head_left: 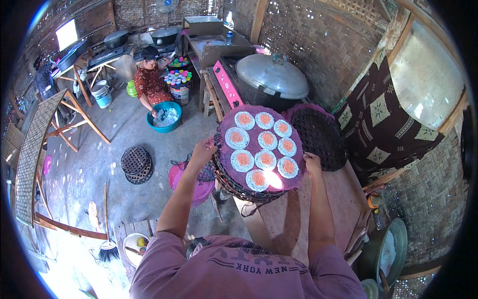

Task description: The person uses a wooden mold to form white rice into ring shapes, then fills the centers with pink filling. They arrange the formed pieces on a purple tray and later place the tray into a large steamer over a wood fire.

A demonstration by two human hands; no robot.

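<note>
A round woven basket tray (pixel 220 175) lined with pink-purple cloth (pixel 235 180) is before me. Several flat, round white cakes with orange centres, one of them a middle cake (pixel 268 140), lie spread on the cloth. At the tray's left edge, my left hand (pixel 203 153) has its fingers closed on the rim. My right hand (pixel 312 164) pinches the opposite edge, at the cloth's border. Whether the tray is lifted or resting on something below, I cannot tell. Just past its right side lies a dark woven tray (pixel 321 142), partly covered by it.
Beyond the tray, a large lidded pan (pixel 272 75) sits on a pink-fronted stove (pixel 227 83). A seated person (pixel 151 82) reaches into a teal basin (pixel 164 124) of white stuff. Dark baskets (pixel 136 163) stand on the floor. A wooden table (pixel 323 199) is at right.
</note>
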